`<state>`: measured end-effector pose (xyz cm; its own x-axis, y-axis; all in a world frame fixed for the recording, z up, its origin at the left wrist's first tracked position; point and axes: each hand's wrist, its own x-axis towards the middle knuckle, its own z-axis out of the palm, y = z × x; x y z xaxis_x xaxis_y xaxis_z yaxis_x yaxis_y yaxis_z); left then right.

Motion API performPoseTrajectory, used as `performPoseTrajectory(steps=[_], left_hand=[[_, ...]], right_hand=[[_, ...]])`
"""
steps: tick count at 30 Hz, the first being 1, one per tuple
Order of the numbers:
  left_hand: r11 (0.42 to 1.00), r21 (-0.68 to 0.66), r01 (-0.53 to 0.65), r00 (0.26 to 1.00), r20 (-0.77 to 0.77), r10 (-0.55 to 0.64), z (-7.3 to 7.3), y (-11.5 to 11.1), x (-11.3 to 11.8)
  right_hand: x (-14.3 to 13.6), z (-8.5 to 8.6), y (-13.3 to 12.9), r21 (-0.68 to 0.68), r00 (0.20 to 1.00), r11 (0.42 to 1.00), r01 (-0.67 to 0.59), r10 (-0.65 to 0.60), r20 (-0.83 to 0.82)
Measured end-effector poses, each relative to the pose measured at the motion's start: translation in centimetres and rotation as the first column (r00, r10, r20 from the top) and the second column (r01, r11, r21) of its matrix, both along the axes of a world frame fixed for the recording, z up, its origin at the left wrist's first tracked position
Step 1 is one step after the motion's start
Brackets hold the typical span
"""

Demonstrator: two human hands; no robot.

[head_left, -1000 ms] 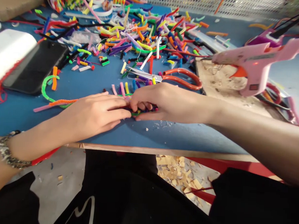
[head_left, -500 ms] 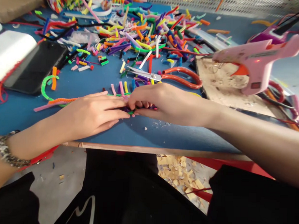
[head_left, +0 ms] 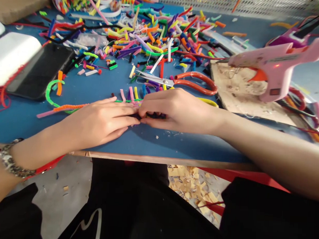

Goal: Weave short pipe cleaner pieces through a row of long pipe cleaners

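My left hand (head_left: 102, 119) lies flat, fingers stretched out, over a strip of fuzzy stems on the blue table. From under it the orange stem (head_left: 71, 107), a pink end and a green curl (head_left: 48, 92) stick out to the left. My right hand (head_left: 175, 109) is curled at the left fingertips, its thumb and fingers pressed at small dark and purple pieces that it mostly hides. Short pink pieces (head_left: 131, 93) stand just beyond the fingers. Scissors with orange handles (head_left: 194, 81) lie behind my right hand.
A heap of colourful stem pieces (head_left: 152, 35) spreads across the back. On the right, a pink glue gun (head_left: 271, 64) rests over a cardboard piece (head_left: 234, 87). A black phone (head_left: 40, 71) and a white device (head_left: 16, 57) lie left. The wooden table edge (head_left: 147, 159) runs in front.
My right hand's fingertips have shifted slightly and press closer to my left fingertips. The green bit seen below them before is now hidden. My left hand stays flat; the whole view has shifted slightly.
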<state>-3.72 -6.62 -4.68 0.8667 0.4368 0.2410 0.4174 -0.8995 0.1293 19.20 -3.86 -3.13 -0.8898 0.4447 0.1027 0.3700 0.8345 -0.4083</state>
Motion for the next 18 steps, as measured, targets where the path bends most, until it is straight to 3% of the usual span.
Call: performPoseTrajectory(steps=[3,8,18], left_hand=[[1.0,0.012,-0.009,1.0,0.011,0.009,-0.1,-0.1,0.0],[1.0,0.02,-0.012,0.999,-0.031,0.013,0.0,-0.1,0.0],[0.999,0.01,0.045,0.998,0.037,-0.046,0.5,0.3,-0.8]], right_hand=[[-0.3,0.3,0.3,-0.116,0.998,0.992,0.044,-0.048,-0.03],[-1.3,0.8,1.1,-0.249,0.991,0.959,0.131,-0.119,0.062],[-1.1,0.8,0.0,-0.217,0.981,0.957,0.194,-0.188,0.049]])
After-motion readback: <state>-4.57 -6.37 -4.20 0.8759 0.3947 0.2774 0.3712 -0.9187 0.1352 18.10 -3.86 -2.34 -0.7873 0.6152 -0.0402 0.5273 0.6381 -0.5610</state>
